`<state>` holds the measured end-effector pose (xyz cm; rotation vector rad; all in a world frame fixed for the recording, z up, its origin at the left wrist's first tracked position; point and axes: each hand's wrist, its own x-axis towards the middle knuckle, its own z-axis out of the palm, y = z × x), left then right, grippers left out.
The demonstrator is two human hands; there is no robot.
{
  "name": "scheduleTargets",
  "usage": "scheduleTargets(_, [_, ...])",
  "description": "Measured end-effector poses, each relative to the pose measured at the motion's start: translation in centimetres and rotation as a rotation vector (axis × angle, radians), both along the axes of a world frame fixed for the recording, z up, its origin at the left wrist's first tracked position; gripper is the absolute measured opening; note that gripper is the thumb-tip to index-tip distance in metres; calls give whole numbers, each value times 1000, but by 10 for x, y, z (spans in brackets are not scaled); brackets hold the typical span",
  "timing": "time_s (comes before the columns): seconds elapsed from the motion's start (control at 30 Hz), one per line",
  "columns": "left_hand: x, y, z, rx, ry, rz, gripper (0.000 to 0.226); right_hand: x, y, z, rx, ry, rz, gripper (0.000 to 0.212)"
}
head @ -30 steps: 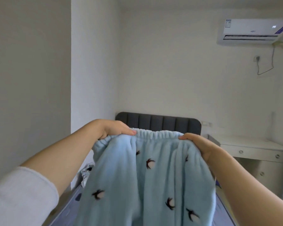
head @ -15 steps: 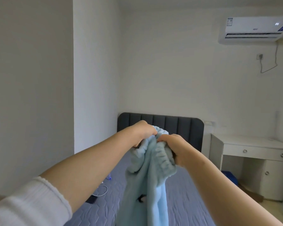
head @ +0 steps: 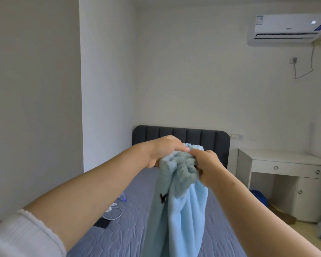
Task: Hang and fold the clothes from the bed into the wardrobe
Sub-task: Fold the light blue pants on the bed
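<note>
Judging by how things lie, this garment is mid-fold and none of it is in the wardrobe, which shows nowhere in the frame. The light-blue fleece trousers (head: 182,210) hang in the centre and lower middle of the frame, held in the air above the bed (head: 122,236). Their gathered waistband (head: 182,162) is bunched into a thick wad at the top.

The left hand (head: 163,151) and the right hand (head: 208,164) sit close together just below the dark headboard (head: 193,134), fingertips all but touching. Each is clamped on its own side of that wad — so the two halves of the waist seem set face to face for a lengthwise fold.

What is left, as I read it, is to double the legs over and then carry the piece off to be stored. The mattress that shows holds no other clothes, only a dark phone (head: 102,223) and a white cable (head: 115,214) at lower left. Whether more laundry waits out of view I cannot tell.

The cloth is plush, thick and pale blue, with a small dark bird-like print (head: 163,197) on the left fold — it drapes in soft pleats and runs off the bottom edge.
</note>
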<state>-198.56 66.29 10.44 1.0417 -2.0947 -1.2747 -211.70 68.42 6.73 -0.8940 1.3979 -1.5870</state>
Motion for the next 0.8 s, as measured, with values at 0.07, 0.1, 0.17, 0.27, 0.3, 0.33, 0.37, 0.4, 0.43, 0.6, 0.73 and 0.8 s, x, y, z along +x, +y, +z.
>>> scheduleTargets(0.07, [0,-4,-3,-56,-81,-40,81,0,2,0,-15,-38,58,11])
scheduleTargets(0.1, [-1,-4,-6,-118,-147,-52,101,1,4,-1,-29,-77,101,8])
scheduleTargets(0.17, [-2,-3,-11,-255,-239,-60,112,2,7,-2,-86,-143,188,15])
scheduleTargets(0.27, [5,-10,-10,-346,-238,15,93,1,10,-4,-197,92,180,10])
scheduleTargets(0.3, [8,-13,-9,-326,-202,34,82,-1,10,-4,-223,256,144,12])
scheduleTargets(0.33, [12,-15,-7,-292,-158,34,72,-4,9,-4,-255,433,111,19])
scheduleTargets(0.37, [15,-16,-6,-257,-115,24,64,-7,9,-4,-293,598,98,23])
scheduleTargets(0.4, [18,-17,-4,-229,-78,6,58,-11,8,-3,-316,732,98,21])
scheduleTargets(0.43, [22,-18,-3,-208,-46,-18,54,-14,9,-3,-321,826,99,18])
scheduleTargets(0.6, [43,-29,1,-189,82,-94,49,-32,15,2,-141,1051,256,26])
scheduleTargets(0.73, [50,-28,3,-247,87,-104,44,-34,15,2,-78,882,428,21])
scheduleTargets(0.8, [49,-26,3,-300,-23,-64,42,-32,12,2,-83,779,291,18])
